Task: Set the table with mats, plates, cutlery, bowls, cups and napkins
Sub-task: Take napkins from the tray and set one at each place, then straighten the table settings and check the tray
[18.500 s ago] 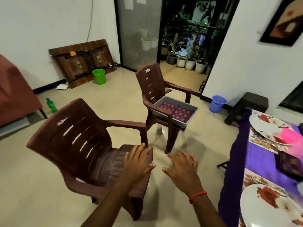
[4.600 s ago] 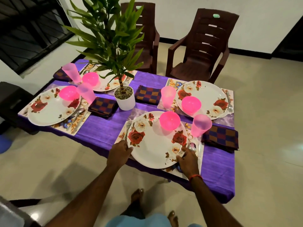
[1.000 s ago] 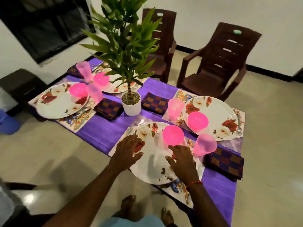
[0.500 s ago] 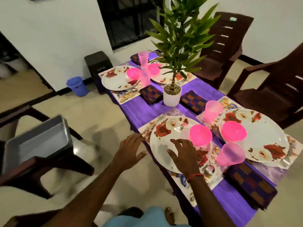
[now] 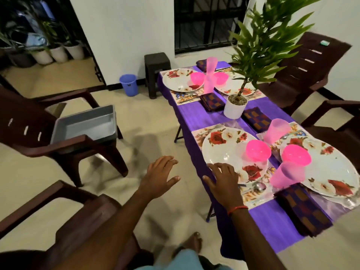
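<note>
A purple-clothed table [image 5: 196, 115] carries several place settings. The nearest floral plate [image 5: 224, 151] lies on a floral mat [image 5: 198, 133], with a pink bowl [image 5: 257, 150] on it, a fork [image 5: 212, 128] at its far side and a spoon [image 5: 258, 186] at its near side. A pink cup [image 5: 287, 175] and a checked napkin [image 5: 303, 206] lie to the right. My right hand [image 5: 222, 181] hovers over the plate's near rim, fingers spread, holding nothing. My left hand [image 5: 159, 175] hangs open over the floor, left of the table.
A potted plant [image 5: 235, 106] stands mid-table. Brown plastic chairs surround the table; the left one [image 5: 39, 131] holds an empty grey tray [image 5: 85, 125], another [image 5: 78, 227] is right below my left arm. A blue bin [image 5: 128, 84] and dark stool [image 5: 157, 73] stand by the wall.
My view has swung left, bringing the chair with the tray closer. Both hands have drawn back from the near plate toward the table's edge; the left one is now off the table.
</note>
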